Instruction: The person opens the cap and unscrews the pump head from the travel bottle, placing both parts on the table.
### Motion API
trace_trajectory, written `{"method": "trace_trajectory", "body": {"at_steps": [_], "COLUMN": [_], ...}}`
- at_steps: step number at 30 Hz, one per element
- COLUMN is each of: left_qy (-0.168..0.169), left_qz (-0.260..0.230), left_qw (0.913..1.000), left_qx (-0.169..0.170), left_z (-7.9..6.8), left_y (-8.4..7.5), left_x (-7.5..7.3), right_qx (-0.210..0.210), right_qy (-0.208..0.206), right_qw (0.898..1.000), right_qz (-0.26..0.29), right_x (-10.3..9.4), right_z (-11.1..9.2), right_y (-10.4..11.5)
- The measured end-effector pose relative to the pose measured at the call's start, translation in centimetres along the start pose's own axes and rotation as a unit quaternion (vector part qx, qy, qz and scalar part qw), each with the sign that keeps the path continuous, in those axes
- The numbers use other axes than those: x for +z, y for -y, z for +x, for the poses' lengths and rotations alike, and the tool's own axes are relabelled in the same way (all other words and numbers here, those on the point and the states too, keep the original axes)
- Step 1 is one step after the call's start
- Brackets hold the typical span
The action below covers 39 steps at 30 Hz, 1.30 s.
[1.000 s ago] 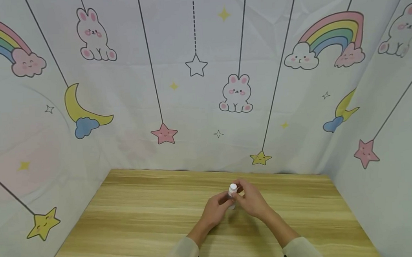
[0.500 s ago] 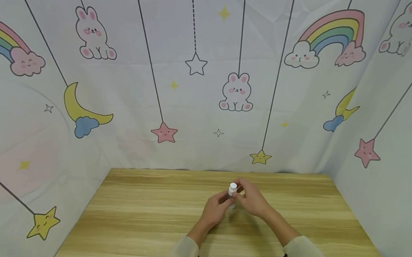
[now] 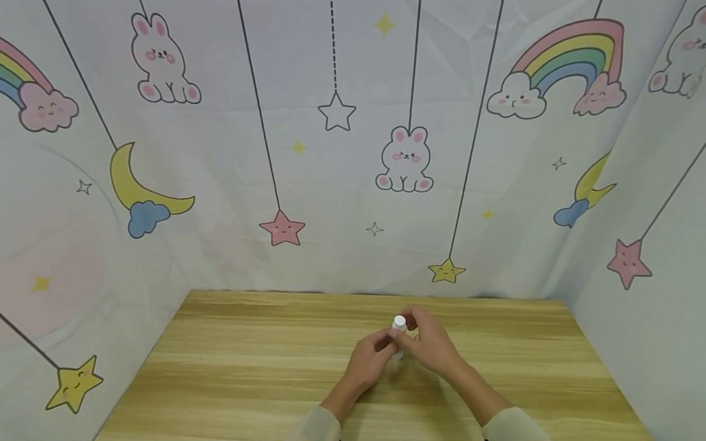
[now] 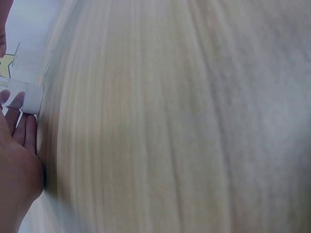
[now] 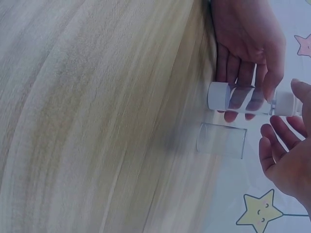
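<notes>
A small clear bottle (image 5: 245,99) with a white base and a white top (image 5: 285,103) stands upright on the table. My left hand (image 3: 366,362) grips its clear body, thumb on the near side and fingers behind. Around the white top, the thumb and fingers of my right hand (image 3: 431,342) pinch; in the right wrist view this hand (image 5: 294,162) partly leaves the frame. Beside the bottle sits a clear cylindrical cap (image 5: 222,141), standing apart from it. In the left wrist view, the bottle's white base (image 4: 33,99) and the cap (image 4: 31,59) show at the left edge.
The wood-grain table (image 3: 247,375) reaches back to a white cloth backdrop (image 3: 217,188) printed with rabbits, stars, moons and rainbows. Cloth walls also close in the left and right sides.
My right thumb has shifted left across the near side of the bottle's neck. The left hand and the bottle stay in place.
</notes>
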<state>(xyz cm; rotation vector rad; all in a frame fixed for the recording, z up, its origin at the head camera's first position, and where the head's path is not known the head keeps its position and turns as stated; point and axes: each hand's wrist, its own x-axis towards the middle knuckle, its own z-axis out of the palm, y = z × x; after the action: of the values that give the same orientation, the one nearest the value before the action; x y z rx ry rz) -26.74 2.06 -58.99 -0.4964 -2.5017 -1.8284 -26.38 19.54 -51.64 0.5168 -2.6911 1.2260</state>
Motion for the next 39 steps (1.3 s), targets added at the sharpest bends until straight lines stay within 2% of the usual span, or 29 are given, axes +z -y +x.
{"method": "trace_trajectory", "body": {"at_steps": [15, 24, 39], "left_qy": [0.003, 0.005, 0.006], "left_qz": [0.003, 0.002, -0.008], "left_qw": [1.0000, 1.0000, 0.9999], "left_qx": [-0.005, -0.007, -0.007], "left_z": [0.07, 0.17, 0.23], "left_y": [-0.06, 0.03, 0.08], "left_x": [-0.11, -0.05, 0.09], "right_qx": [0.010, 0.002, -0.004], "right_qy": [-0.005, 0.019, 0.028], "right_qw": [1.000, 1.000, 0.999], "right_qz": [-0.010, 0.013, 0.044], "right_x": [0.03, -0.13, -0.28], "right_z": [0.14, 0.23, 0.23], "right_y": [-0.16, -0.26, -0.64]}}
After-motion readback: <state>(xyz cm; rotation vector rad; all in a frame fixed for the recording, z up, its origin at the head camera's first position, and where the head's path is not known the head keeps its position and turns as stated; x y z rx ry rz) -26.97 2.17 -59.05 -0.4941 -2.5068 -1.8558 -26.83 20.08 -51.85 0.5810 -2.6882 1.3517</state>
